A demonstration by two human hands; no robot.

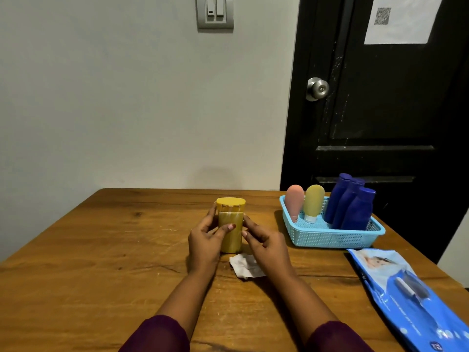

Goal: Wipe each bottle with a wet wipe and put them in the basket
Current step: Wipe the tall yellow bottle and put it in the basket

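- A yellow bottle (231, 240) stands upright near the middle of the wooden table (101, 250), its wide cap on top.
- The left hand (205, 240) grips it from 9 o'clock: the thumb is curled across the front and the fingers reach round the far side, up by the cap.
- The right hand (266, 243) comes in from 3 o'clock with loosely bent fingers. The index fingertip lies against the bottle's side, but I cannot tell if this hand really pinches it or only touches.
- A crumpled wet wipe (245, 266) lies flat on the table at 5 o'clock from the bottle, just beside its base and partly under the right wrist – neither hand holds it.
- The blue basket (330, 238) sits at 3 o'clock from the bottle, near the table's right edge.
- Inside it lean a pink tube (294, 201), a yellow tube (314, 201) and three dark blue bottles (352, 207), the blue ones packed together at the right end.
- A blue pack of wipes (406, 295) lies at 5 o'clock from the basket, close to it.
- Dark purple sleeves (157, 336) cover both forearms at the bottom edge.
- Behind the table – a pale wall with a light switch (215, 11), and a black door (380, 110) with a metal knob (318, 88).
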